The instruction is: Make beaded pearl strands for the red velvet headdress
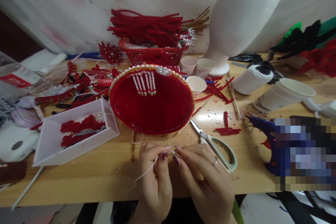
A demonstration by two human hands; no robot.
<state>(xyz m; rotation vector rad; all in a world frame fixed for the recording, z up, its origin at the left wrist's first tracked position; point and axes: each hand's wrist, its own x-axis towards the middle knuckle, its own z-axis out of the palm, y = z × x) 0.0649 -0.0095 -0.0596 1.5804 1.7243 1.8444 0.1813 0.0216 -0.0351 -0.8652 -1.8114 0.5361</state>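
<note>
My left hand [155, 178] is closed in a pinch on a white thread [147, 171], whose loose end trails down to the left. Fingertip to fingertip with it, my right hand [210, 178] pinches the same thread; any small piece between the tips is too small to make out. Just beyond my hands a round red panel [157, 115] stands tilted, its rim edged with white and gold beads. Short strands of white beads [144, 83] hang at its top. Scissors [214, 141] with pale green handles lie beside my right hand, partly hidden by it.
A white box [44, 143] with red and silver pieces sits at left. Behind are a red basket [154, 56] of red stems, paper cups [196, 84] and a white head form [244, 10]. A thread cone [253, 78] and blue glue gun [265, 126] are at right.
</note>
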